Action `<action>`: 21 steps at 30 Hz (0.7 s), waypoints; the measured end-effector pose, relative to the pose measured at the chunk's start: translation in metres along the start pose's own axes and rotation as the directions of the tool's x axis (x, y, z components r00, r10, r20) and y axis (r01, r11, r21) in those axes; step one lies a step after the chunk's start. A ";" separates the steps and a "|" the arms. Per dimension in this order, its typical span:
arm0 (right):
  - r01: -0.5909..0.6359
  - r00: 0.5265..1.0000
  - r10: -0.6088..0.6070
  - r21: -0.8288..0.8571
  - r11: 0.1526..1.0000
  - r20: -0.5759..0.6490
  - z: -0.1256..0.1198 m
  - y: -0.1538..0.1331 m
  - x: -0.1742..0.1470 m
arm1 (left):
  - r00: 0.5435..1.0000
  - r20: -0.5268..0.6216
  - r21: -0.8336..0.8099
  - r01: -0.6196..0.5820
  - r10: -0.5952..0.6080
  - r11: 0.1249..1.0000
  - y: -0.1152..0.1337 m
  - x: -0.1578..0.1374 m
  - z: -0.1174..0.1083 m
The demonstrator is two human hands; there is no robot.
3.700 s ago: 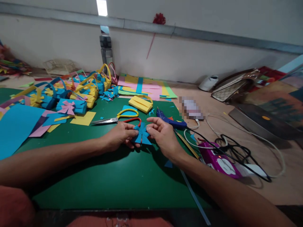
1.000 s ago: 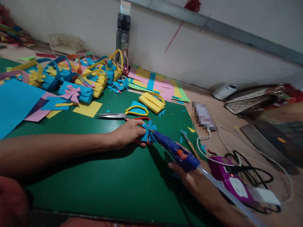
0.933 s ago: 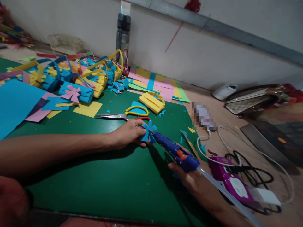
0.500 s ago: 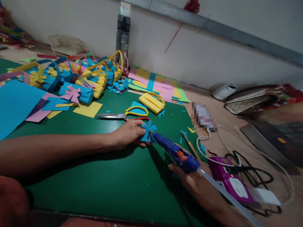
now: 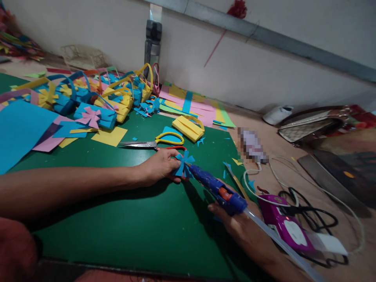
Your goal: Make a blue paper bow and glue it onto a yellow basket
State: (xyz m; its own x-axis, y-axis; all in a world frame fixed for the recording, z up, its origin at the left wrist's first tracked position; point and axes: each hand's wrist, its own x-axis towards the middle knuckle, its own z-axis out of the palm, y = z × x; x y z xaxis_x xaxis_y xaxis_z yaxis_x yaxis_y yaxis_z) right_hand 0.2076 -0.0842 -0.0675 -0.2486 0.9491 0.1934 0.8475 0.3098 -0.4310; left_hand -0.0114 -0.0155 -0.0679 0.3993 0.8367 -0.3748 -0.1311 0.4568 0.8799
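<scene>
My left hand [image 5: 165, 164] pinches a blue paper flower [image 5: 184, 158] by its left side, over the green board [image 5: 117, 223]. In my right hand [image 5: 235, 223] is a blue hot glue gun [image 5: 217, 188], its tip at the middle of the flower. A clear glue stick [image 5: 282, 241] juts from the gun's back end. The gun hides most of my right fingers. Just behind my left hand lie scissors [image 5: 152, 144] with yellow and red handles. A small yellow paper bag [image 5: 188, 128] sits beyond them.
Several paper bags with handles [image 5: 95, 117] crowd the back left, near blue paper sheets [image 5: 23, 129]. Coloured paper strips [image 5: 202, 109] lie at the back. On the right are a cutter [image 5: 236, 182], a purple power strip [image 5: 284, 223], tangled cables and a phone [image 5: 252, 145].
Almost nothing differs. Both hands, the flower and the glue gun hold their places, with the gun's tip still at the flower's middle.
</scene>
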 end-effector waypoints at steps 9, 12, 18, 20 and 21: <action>0.025 0.999 -0.028 0.051 0.998 0.045 0.002 0.001 0.002 | 1.000 0.012 0.000 -0.004 0.004 1.000 0.001 -0.001 0.000; 0.000 1.000 0.000 0.005 1.000 0.000 0.002 -0.001 0.000 | 1.000 0.008 0.007 -0.003 0.003 1.000 0.001 -0.001 0.000; 0.038 0.999 -0.040 0.066 0.997 0.033 -0.001 -0.004 0.003 | 1.000 0.026 0.031 -0.007 0.006 0.999 0.002 -0.003 0.001; 0.033 0.999 -0.034 0.058 0.998 0.005 0.000 -0.004 0.003 | 1.000 0.021 0.036 0.001 -0.001 0.999 0.002 -0.003 0.001; 0.034 0.999 -0.034 0.044 0.998 -0.014 0.001 -0.003 0.003 | 1.000 0.020 0.040 0.004 -0.005 0.999 0.002 -0.003 0.001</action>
State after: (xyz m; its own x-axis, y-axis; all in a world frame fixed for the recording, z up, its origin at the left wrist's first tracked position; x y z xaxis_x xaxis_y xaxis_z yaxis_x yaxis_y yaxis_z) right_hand 0.2039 -0.0823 -0.0661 -0.2703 0.9372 0.2203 0.8169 0.3443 -0.4626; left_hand -0.0123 -0.0175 -0.0642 0.4177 0.8283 -0.3735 -0.0928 0.4478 0.8893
